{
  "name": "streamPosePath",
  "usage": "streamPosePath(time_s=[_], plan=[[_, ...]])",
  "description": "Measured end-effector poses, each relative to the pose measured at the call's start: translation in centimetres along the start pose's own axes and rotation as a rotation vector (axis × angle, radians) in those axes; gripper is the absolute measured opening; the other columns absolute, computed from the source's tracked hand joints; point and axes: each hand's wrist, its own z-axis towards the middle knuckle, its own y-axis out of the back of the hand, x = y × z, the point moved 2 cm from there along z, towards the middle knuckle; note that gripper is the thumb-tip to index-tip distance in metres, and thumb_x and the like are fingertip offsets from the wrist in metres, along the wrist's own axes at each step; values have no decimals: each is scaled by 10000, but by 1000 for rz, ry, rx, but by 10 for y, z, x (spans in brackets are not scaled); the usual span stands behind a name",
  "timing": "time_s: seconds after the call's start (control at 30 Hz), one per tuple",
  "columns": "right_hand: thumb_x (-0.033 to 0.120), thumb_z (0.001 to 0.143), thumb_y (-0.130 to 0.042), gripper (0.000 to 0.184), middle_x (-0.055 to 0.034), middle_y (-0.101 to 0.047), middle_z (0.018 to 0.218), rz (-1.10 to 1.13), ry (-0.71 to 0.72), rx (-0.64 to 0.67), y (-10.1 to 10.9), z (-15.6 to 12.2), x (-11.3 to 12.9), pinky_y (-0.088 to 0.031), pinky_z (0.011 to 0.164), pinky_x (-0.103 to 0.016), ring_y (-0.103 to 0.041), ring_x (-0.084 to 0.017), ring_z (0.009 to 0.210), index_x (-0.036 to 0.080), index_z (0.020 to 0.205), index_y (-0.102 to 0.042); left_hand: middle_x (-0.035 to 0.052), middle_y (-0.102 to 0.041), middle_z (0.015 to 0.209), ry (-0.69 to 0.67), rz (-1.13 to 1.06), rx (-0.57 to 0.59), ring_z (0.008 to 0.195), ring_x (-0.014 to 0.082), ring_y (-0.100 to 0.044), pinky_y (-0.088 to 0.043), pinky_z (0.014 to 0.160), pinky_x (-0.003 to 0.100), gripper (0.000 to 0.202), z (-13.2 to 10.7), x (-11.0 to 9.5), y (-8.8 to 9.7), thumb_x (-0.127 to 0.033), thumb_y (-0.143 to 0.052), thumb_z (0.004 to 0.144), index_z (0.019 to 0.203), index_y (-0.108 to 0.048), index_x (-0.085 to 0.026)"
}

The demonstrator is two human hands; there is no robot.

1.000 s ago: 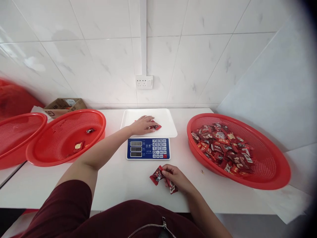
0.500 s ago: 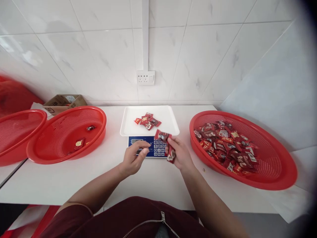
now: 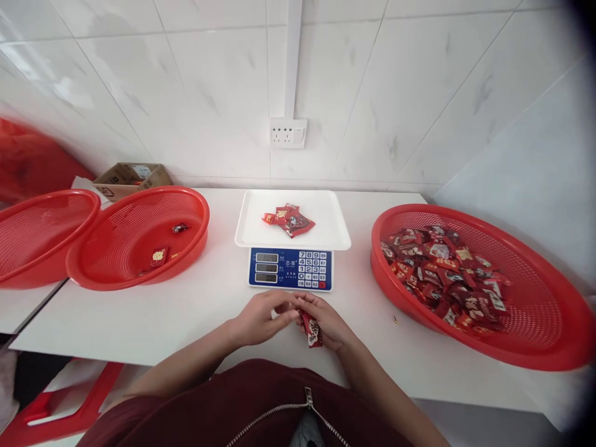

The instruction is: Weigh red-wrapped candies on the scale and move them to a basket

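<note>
My two hands meet over the white table just in front of the scale (image 3: 291, 268). My right hand (image 3: 328, 321) is closed on a red candy packet (image 3: 312, 329) that hangs below its fingers. My left hand (image 3: 263, 316) pinches at the same spot, its fingertips touching the right hand's; what it grips is hidden. A few red candy packets (image 3: 289, 220) lie on the scale's white tray (image 3: 326, 236).
A big red basket (image 3: 535, 335) heaped with red candy packets (image 3: 442, 273) sits at the right. Two red baskets are at the left, the nearer one (image 3: 116, 276) holding a few packets. A cardboard box (image 3: 133, 176) stands behind them. A wall socket (image 3: 288, 133) is above the scale.
My left hand left the scale tray and came back toward me. Both hands dropped from above the keypad to the table in front of the scale, now touching. The camera shifted.
</note>
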Motion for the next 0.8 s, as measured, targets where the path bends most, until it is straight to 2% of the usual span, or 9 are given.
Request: streamPosePath(time_s=[0.07, 0.1, 0.17, 0.3, 0.4, 0.5, 0.6, 0.73, 0.8], plan=[[446, 717, -675, 295, -19, -616, 777, 85, 3, -44, 5, -1, -9, -451, 516, -243, -552, -133, 582, 227, 909, -627, 30, -670, 938, -115, 67, 225, 832, 210, -615, -490, 745, 332, 269, 3, -1, -16, -451, -437, 870, 1047, -596, -326], [456, 721, -670, 301, -15, -604, 787, 124, 13, -68, 7, -1, -10, -457, 540, -246, -556, -138, 610, 230, 915, -621, 34, -667, 988, -167, 108, 301, 882, 219, -614, -482, 762, 329, 275, 4, -1, -23, -444, -431, 877, 1059, -599, -324], [468, 728, -661, 314, -10, -584, 810, 174, 27, -92, 9, -1, -11, -461, 568, -248, -552, -139, 642, 241, 939, -614, 38, -662, 1037, -227, 191, 378, 920, 235, -612, -471, 763, 333, 292, 7, -2, -31, -445, -413, 888, 1076, -602, -328], [476, 728, -663, 347, -15, -573, 807, 211, 54, -46, 9, -2, -9, -463, 621, -252, -543, -145, 681, 236, 974, -611, 17, -693, 887, -209, 263, 437, 769, 235, -630, -458, 637, 327, 288, 10, -3, -34, -473, -449, 869, 1070, -615, -349], [495, 727, -662, 358, -14, -569, 822, 229, 96, -29, 8, -3, -7, -467, 665, -255, -549, -151, 723, 245, 978, -611, 17, -693, 906, -161, 242, 387, 764, 234, -633, -453, 634, 323, 282, 10, 0, -33, -449, -445, 875, 1056, -627, -332], [474, 726, -674, 310, -7, -569, 838, 264, 150, -23, 9, -2, -6, -469, 697, -250, -551, -155, 772, 277, 961, -624, 13, -682, 979, -106, 138, 303, 841, 224, -632, -466, 714, 320, 279, 8, 5, -35, -390, -427, 886, 1092, -604, -325], [434, 739, -673, 259, -14, -589, 879, 272, 185, -14, 10, -2, -5, -472, 721, -259, -558, -168, 831, 300, 957, -636, 2, -673, 969, -92, 4, 238, 871, 196, -618, -469, 777, 306, 266, 7, 8, -36, -339, -395, 896, 1072, -593, -327], [433, 770, -640, 287, -31, -612, 936, 194, 186, 17, 10, -3, -6, -476, 747, -306, -574, -180, 806, 306, 1026, -625, -2, -660, 904, -6, -53, 128, 758, 174, -599, -478, 725, 308, 235, 8, 10, -31, -338, -380, 902, 1057, -556, -329], [448, 762, -642, 295, -41, -619, 918, 137, 179, 19, 9, -3, -7, -475, 757, -324, -584, -191, 796, 290, 1012, -632, -1, -654, 956, 47, -69, 69, 756, 171, -593, -484, 716, 313, 224, 9, 11, -25, -356, -379, 903, 1067, -529, -334]])
